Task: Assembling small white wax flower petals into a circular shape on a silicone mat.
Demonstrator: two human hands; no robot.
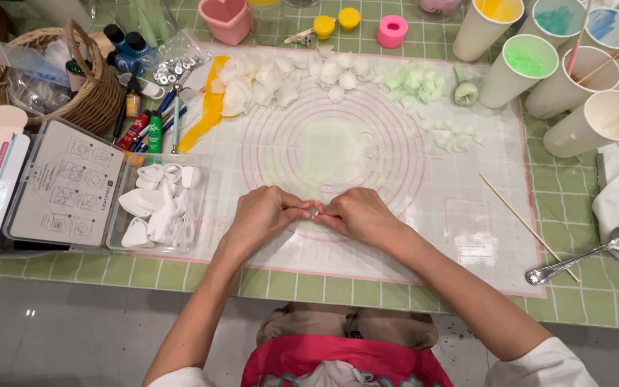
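Note:
My left hand [263, 213] and my right hand [358, 215] meet fingertip to fingertip over the near part of a translucent mat with pink rings [431, 186]. Together they pinch one small pale green-white petal piece [314, 211], mostly hidden by the fingers. A thin pale green rolled patch [334, 147] lies in the ring centre just beyond the hands. White petals [281, 80] and pale green petals [413, 79] are heaped along the mat's far edge. A small green bud [465, 92] sits to their right.
A clear box of white cutters [157, 202] and a lidded flat case [66, 188] lie at left, with a wicker basket [84, 93] and pens behind. Paper cups [596, 122] with coloured powder stand at far right. A wooden skewer [528, 226] and a metal spoon [596, 252] rest near right.

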